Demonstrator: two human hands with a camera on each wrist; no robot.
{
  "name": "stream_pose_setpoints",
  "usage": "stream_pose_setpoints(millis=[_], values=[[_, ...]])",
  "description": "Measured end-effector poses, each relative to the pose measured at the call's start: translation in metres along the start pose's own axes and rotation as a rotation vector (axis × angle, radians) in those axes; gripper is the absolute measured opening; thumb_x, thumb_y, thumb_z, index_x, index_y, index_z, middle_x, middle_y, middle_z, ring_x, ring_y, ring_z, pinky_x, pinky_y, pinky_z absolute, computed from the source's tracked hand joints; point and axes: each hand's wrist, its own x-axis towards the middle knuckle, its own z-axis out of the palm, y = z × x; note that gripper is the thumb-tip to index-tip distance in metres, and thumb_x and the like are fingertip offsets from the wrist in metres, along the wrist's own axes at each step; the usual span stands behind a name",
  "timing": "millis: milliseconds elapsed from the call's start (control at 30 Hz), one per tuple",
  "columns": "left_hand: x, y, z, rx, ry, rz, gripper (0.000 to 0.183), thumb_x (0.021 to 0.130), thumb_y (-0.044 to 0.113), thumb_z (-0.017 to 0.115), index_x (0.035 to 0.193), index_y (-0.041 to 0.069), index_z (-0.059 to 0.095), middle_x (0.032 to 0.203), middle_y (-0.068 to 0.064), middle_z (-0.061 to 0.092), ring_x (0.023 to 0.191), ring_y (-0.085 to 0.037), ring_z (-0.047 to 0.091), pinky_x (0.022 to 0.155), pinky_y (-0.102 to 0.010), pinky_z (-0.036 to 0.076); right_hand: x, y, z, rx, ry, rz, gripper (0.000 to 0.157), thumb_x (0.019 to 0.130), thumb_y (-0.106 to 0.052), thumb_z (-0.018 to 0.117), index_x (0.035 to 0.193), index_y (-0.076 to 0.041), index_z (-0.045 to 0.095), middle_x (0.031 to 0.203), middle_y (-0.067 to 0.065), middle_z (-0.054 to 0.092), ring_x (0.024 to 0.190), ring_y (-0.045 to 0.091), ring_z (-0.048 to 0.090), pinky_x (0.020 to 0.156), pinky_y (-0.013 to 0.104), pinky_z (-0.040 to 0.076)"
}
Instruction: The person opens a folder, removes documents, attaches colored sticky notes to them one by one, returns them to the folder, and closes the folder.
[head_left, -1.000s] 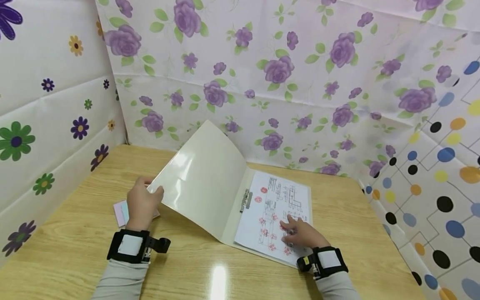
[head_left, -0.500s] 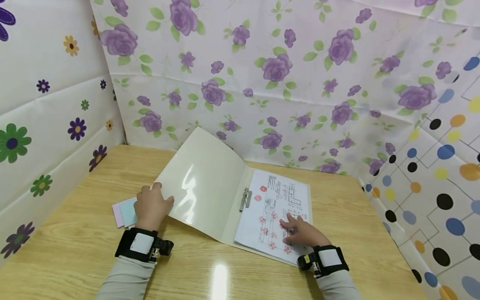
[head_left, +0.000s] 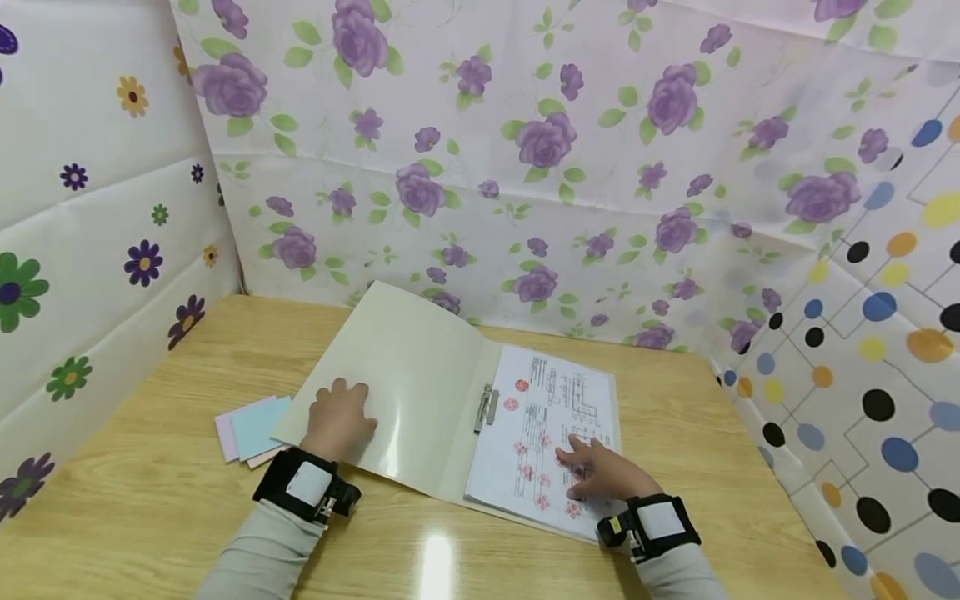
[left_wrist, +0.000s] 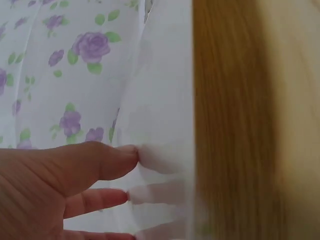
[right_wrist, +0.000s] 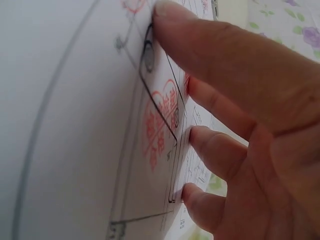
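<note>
Head view: folder (head_left: 448,392) open at 6 o'clock; my left hand (head_left: 337,421), spread, touches cover (head_left: 408,358) at its 8 o'clock; my right hand (head_left: 606,473), spread, touches paper (head_left: 498,467) at its 4; expect cover light, stiff, slippery: grip at its 9 o'clock
</note>
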Motion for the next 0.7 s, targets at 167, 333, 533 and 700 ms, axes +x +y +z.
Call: stream_pose_setpoints(millis=[167, 333, 533, 700], values=[[0.002, 0.012, 0.004, 0.053, -0.057, 0.085, 0.037, 0.072, 0.019, 0.073, 0.098, -0.003, 0.06, 0.095, -0.021, 0.053, 0.08, -0.036, 0.05, 0.063, -0.045, 0.044, -0.004, 0.001, 0.0, -0.002, -0.01, -0.014, 0.066, 0.063, -0.026, 0.076, 0.124, -0.021, 0.052, 0.145, 0.007, 0.028, 0.133, 0.042, 0.011, 0.104, 0.057, 0.016], [0.003, 0.025, 0.005, 0.088, -0.169, 0.146, 0.027, 0.07, 0.008, 0.071, 0.091, -0.005, 0.061, 0.082, -0.015, 0.056, 0.072, -0.027, 0.052, 0.061, -0.038, 0.047, -0.008, 0.003, 0.002, -0.007, -0.018, -0.022, 0.067, 0.061, -0.026, 0.077, 0.123, -0.021, 0.053, 0.144, 0.008, 0.028, 0.133, 0.043, 0.012, 0.103, 0.058, 0.016], [0.005, 0.036, 0.004, 0.103, -0.226, 0.186, 0.021, 0.072, 0.004, 0.067, 0.09, -0.005, 0.061, 0.081, -0.014, 0.06, 0.072, -0.022, 0.054, 0.064, -0.035, 0.049, -0.015, 0.007, 0.003, -0.029, -0.041, -0.039, 0.067, 0.061, -0.028, 0.077, 0.123, -0.021, 0.053, 0.144, 0.009, 0.028, 0.132, 0.043, 0.013, 0.102, 0.058, 0.018], [0.011, 0.045, 0.005, 0.128, -0.211, 0.236, 0.02, 0.073, 0.008, 0.065, 0.09, -0.002, 0.06, 0.082, -0.012, 0.058, 0.072, -0.025, 0.054, 0.059, -0.037, 0.048, -0.025, 0.013, 0.004, -0.018, -0.076, -0.072, 0.067, 0.061, -0.028, 0.076, 0.124, -0.019, 0.053, 0.144, 0.011, 0.028, 0.131, 0.046, 0.012, 0.1, 0.061, 0.019]])
